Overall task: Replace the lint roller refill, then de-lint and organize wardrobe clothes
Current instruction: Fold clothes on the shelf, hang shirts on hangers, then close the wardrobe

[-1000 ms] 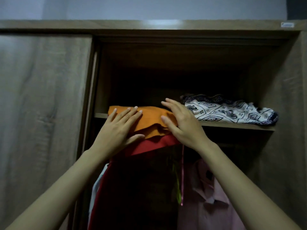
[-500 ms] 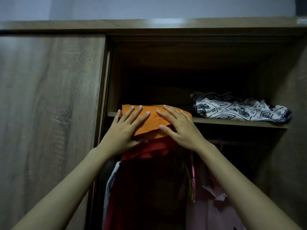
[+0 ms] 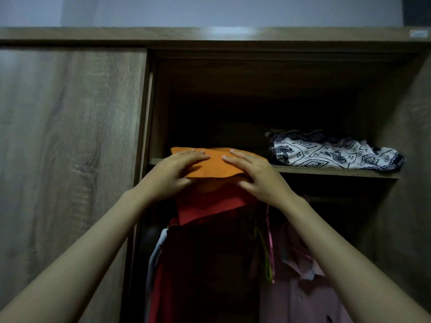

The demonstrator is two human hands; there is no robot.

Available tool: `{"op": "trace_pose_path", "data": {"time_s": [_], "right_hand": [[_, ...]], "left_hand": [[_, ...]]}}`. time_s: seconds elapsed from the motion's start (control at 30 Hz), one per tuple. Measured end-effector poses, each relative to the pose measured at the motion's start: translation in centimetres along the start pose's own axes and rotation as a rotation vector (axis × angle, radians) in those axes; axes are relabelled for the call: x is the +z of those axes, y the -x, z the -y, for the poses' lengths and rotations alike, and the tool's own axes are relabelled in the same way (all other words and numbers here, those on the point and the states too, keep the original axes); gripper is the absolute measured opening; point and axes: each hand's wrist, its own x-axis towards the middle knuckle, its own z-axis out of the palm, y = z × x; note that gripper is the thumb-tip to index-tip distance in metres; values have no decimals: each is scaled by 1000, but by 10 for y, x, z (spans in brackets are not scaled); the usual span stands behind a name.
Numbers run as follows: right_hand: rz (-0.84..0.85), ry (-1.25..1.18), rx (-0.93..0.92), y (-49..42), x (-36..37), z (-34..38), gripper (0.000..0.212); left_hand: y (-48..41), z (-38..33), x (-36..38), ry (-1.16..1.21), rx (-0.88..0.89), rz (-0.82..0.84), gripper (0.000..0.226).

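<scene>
A folded orange garment (image 3: 215, 165) lies on top of a folded red garment (image 3: 210, 201), both half on the left end of the wardrobe shelf (image 3: 338, 172) and overhanging its front edge. My left hand (image 3: 172, 173) rests flat on the orange garment's left side, thumb under the edge. On the right side my right hand (image 3: 256, 176) lies flat in the same way, with its thumb below the edge. Both hands grip the stack. No lint roller is in view.
A folded white cloth with dark blue pattern (image 3: 333, 151) lies on the shelf's right part. Below the shelf hang a dark red garment (image 3: 198, 271) and a pink shirt (image 3: 300, 287). A shut sliding wooden door (image 3: 70, 148) fills the left.
Both hands have slid the orange and red stack further onto the shelf, and their fingers now lie flatter and closer together on the top. The camera has shifted slightly.
</scene>
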Motion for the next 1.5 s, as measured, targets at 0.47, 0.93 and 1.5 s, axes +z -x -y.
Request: {"op": "trace_pose_path", "data": {"time_s": [0.47,0.93,1.5], "right_hand": [[-49,-81,81,-7,-8,-3,59],[-276,47,-127,-23,9,27,75],[-273,135,-17,-38,18,1,54]], "left_hand": [[-12,8,11,1,35,-195,52],[-31,-2,-8,198,-104,-266,33],[-5,17,35,-345,205,-127,60]]}}
